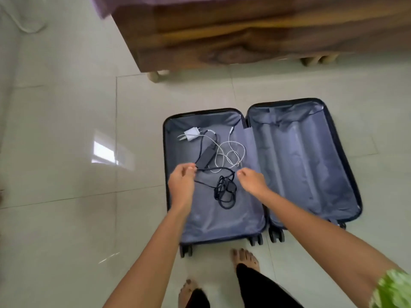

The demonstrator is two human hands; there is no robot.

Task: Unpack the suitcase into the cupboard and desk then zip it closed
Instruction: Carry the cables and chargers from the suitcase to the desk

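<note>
Pinching black cable (pixel 213 169) between left hand (pixel 181 182) and right hand (pixel 251 182), fingers curled on it, over suitcase (pixel 329 152) open on floor. We judge unpacking nearly done: white charger (pixel 191 134), black adapter (pixel 206 156) remain; zipping pending.

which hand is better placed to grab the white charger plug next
Left, probably. The white charger plug lies in the far left corner of the suitcase, on the left hand's side. The right hand would have to cross over the black cable both hands pinch.
</note>
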